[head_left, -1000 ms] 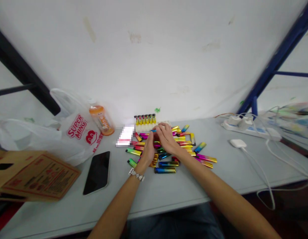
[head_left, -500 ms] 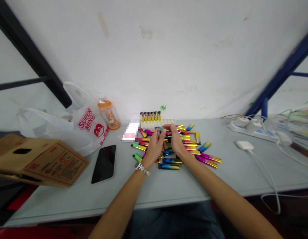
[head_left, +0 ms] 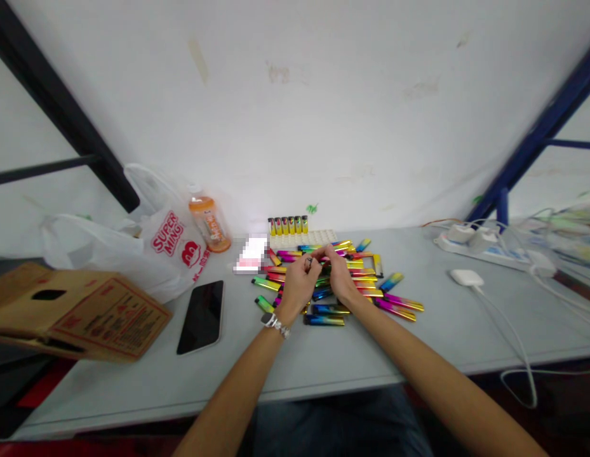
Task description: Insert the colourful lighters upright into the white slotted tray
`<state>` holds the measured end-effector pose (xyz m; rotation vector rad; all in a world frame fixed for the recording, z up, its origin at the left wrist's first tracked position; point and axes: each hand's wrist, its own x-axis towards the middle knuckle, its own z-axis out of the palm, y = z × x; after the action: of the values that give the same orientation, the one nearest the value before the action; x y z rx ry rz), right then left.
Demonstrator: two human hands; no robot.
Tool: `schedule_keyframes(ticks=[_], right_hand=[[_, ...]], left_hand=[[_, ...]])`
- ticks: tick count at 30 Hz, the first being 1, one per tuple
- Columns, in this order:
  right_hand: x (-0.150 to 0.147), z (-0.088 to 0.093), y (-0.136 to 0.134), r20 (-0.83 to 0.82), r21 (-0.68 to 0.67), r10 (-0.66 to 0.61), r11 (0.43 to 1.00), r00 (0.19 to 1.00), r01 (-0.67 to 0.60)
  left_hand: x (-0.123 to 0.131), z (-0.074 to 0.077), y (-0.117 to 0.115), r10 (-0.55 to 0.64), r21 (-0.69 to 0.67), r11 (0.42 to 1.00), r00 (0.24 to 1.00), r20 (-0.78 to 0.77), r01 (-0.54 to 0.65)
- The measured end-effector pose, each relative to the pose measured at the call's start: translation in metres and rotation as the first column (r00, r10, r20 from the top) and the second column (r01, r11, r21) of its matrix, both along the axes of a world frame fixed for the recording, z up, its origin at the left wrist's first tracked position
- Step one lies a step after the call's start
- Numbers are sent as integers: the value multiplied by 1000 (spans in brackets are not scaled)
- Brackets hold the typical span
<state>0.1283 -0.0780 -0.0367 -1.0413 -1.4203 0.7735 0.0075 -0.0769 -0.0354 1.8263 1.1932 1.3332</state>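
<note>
Closely, left hand (head_left: 298, 287) and right hand (head_left: 341, 274) fingers pinch one small, dark lighter (head_left: 310, 261).

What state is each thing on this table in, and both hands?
left hand, pinching small dark piece
right hand, fingertips at that piece, grip unclear
loose lighters, lying flat, piled
tray lighters, upright in row
phone, face up, screen dark
bottle, upright, capped
power strip, plugs inserted

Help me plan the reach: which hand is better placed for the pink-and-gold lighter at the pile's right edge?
Right, probably. The right hand lies nearer that lighter; the left hand would have to cross it.
</note>
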Motion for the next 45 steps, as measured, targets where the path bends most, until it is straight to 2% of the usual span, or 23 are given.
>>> schedule_keyframes(ticks=[11,23,29,34,40,45], right_hand=[[0,-2,0,19,-23,10,1000,1000,-9],[0,0,-2,17,16,25,1000,1000,-25],[-1,-3,0,10,-10,35,999,999,-35],[-1,-4,1,6,-24,41,999,999,-41],[-1,-3,2,-6,11,74,997,997,-74],[-1,-1,3,-70,3,62,998,996,-61]], left_hand=[[3,0,0,-25,-17,1000,999,-27,25],[-2,1,-4,-20,34,999,996,88,17],[-1,0,1,54,8,998,997,49,-55],[1,1,0,62,-10,998,998,27,-62],[2,2,-4,28,-39,999,998,48,-26],[0,1,-8,-81,-113,987,968,239,111]])
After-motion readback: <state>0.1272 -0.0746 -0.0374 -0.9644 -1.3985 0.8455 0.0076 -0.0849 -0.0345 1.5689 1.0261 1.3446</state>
